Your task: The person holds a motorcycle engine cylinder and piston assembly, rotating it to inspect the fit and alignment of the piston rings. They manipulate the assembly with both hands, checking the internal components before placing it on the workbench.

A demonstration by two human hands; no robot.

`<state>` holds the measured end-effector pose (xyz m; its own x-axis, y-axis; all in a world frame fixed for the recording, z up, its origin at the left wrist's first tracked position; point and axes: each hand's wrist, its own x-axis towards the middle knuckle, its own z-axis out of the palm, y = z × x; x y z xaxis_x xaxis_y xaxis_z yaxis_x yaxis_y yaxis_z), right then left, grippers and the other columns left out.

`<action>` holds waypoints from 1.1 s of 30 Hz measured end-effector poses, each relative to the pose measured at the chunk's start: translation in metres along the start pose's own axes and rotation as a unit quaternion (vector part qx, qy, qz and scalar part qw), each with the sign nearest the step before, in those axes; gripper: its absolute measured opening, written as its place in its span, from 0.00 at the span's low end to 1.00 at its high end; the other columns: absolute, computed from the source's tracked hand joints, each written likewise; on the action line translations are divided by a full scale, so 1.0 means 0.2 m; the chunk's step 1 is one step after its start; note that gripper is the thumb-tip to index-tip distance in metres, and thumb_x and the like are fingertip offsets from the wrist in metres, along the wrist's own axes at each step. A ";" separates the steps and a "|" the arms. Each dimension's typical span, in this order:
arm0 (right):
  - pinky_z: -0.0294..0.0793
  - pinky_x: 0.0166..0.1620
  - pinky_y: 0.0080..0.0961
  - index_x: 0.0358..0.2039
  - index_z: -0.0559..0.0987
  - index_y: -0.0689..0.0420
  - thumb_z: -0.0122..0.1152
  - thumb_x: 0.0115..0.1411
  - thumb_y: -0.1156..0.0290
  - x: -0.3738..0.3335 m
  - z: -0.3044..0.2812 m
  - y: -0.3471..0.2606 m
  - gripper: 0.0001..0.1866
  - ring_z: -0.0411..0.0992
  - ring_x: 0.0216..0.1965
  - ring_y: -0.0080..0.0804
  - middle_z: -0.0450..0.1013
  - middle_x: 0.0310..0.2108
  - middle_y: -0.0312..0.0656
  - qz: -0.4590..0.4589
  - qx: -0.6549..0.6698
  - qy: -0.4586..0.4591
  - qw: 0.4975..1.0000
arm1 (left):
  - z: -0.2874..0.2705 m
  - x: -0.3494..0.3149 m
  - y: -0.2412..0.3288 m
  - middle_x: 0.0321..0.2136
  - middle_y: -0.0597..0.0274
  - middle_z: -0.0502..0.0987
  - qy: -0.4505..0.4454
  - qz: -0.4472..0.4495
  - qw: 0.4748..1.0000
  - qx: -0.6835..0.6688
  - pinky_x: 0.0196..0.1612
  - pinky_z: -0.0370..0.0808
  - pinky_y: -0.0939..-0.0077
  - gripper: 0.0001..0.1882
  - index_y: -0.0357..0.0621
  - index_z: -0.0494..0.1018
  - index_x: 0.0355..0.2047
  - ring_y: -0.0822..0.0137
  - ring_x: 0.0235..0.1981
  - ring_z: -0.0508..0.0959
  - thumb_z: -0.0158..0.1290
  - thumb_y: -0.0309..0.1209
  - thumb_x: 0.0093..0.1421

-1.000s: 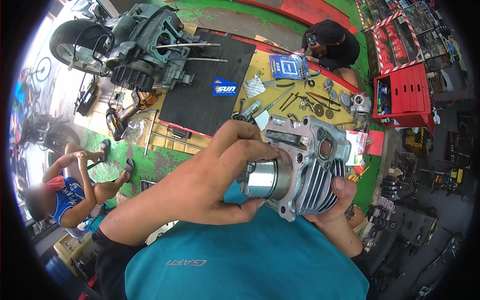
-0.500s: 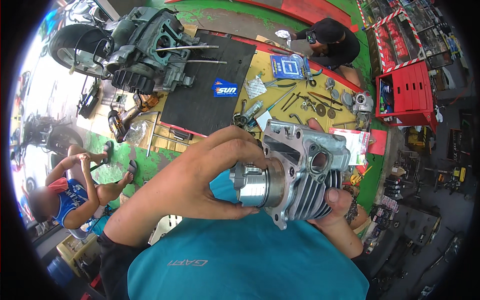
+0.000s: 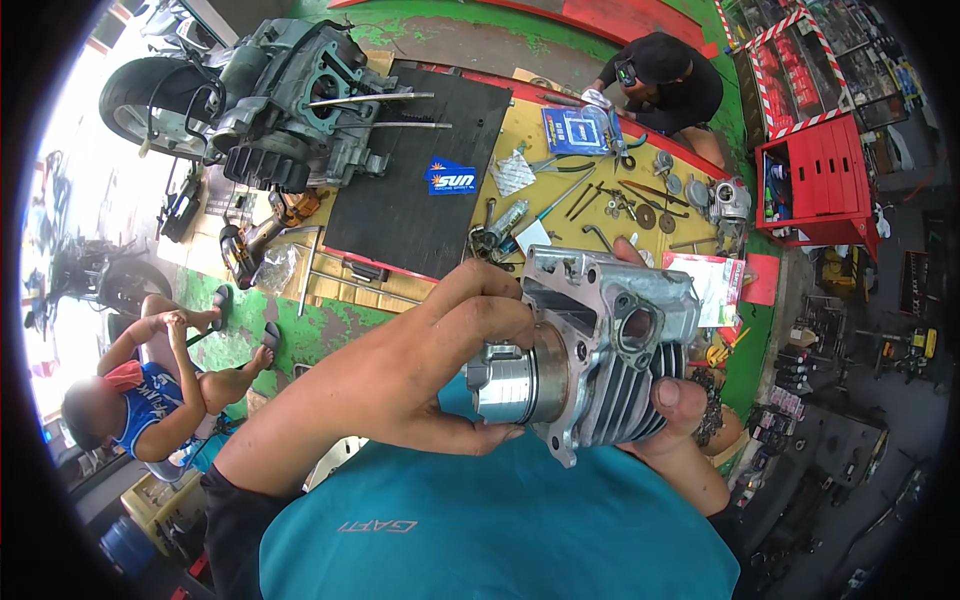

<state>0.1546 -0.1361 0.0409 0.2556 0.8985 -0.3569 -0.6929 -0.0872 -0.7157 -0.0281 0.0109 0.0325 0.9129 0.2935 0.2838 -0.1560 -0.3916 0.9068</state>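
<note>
A silver finned engine cylinder block is held up in front of my chest, its round sleeve pointing left. My right hand is wrapped round its far side, the thumb on the fins and a fingertip showing over the top. At the sleeve's mouth sits a shiny piston, in line with it, its left part standing out. My left hand grips the piston between the thumb below and bent fingers above. The fingers hide part of the piston and sleeve edge; how deep it sits cannot be seen.
Beyond is a workbench with a black mat, an engine with two long studs, and yellow card bearing tools and small parts. A cordless drill lies left. One person crouches beyond; another sits left. A red cabinet stands right.
My hands keep their grip, and piston and block stay together with only a slight shift in the picture. The crouching person's hand with a white cloth has come down toward the bench.
</note>
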 end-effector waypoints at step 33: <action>0.80 0.52 0.37 0.61 0.65 0.71 0.59 0.56 0.53 -0.01 -0.12 0.02 0.40 0.78 0.50 0.42 0.74 0.52 0.56 0.048 0.077 -0.005 0.996 | 0.02 0.04 -0.01 0.46 0.53 0.69 0.033 -0.070 0.997 0.008 0.49 0.73 0.66 0.37 0.41 0.66 0.50 0.55 0.48 0.73 0.65 0.24 0.35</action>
<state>0.1673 -0.1486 0.0252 0.1772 0.8935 -0.4126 -0.8093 -0.1063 -0.5777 -0.0183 0.0097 0.0321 0.8980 0.4032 0.1763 -0.0228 -0.3574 0.9337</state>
